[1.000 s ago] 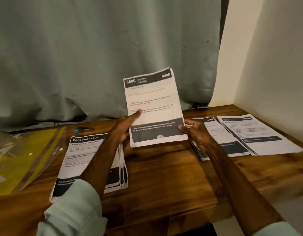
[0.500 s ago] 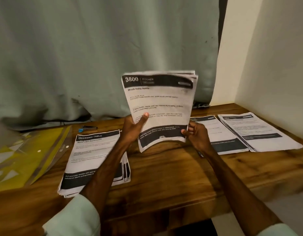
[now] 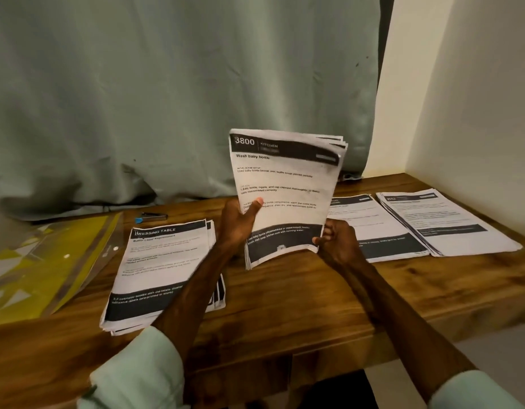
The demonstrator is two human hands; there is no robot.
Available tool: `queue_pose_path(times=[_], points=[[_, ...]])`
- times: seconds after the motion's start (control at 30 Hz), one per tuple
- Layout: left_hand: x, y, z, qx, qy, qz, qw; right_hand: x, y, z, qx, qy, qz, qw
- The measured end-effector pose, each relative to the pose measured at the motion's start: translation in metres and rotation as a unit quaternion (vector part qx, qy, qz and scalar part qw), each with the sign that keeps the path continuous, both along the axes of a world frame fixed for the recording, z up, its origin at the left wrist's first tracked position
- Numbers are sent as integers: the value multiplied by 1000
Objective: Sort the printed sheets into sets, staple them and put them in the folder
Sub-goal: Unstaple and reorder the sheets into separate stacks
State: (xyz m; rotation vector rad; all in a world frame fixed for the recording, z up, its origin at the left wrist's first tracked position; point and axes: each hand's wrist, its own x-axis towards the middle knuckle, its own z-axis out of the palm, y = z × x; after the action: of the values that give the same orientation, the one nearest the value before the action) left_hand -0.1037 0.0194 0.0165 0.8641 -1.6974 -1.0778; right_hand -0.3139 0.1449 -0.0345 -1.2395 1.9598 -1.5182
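Seen from the head camera, a stack of sheets (image 3: pixel 284 178) headed "3800 Kitchen" stands nearly upright over the middle of the table (image 3: pixel 284 296). The left hand (image 3: pixel 240 222) grips its left edge with the thumb across the front page. The right hand (image 3: pixel 338 243) pinches the lower right corner, fingers curled. A pile headed "Dressing Table" (image 3: pixel 163 267) lies flat to the left, with a stapler (image 3: pixel 152 216) behind it and a yellow folder (image 3: pixel 48 261) further left. Two more piles (image 3: pixel 444 222) lie at the right.
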Motion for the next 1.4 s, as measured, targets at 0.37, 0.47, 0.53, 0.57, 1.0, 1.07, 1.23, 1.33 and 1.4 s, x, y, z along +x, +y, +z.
queue_pose_path(times=[0.37,0.47,0.53,0.57,1.0,1.07,1.23,1.33,1.4], points=[[12,-7,23,-10,-37,-54,998,-19,-6,61,-37,-140,150,978],[11,-5,24,-13,-31,-62,997,-16,-17,72,-62,-122,126,983],[11,-3,25,-21,-10,-50,999,-9,-21,77,-85,-91,100,987],[10,-1,26,-24,2,-39,999,-4,-21,80,-98,-69,85,989],[2,35,-20,18,47,-17,999,16,-19,30,-118,0,-44,992],[3,35,-13,1,54,-8,998,16,-18,38,-122,0,-43,992],[7,33,-16,-3,15,-29,999,16,-15,30,-122,14,-45,991],[10,32,-29,13,3,-47,999,14,-12,17,-105,4,-41,994],[10,33,-26,-3,12,-37,999,15,-11,23,-112,-5,-42,993]])
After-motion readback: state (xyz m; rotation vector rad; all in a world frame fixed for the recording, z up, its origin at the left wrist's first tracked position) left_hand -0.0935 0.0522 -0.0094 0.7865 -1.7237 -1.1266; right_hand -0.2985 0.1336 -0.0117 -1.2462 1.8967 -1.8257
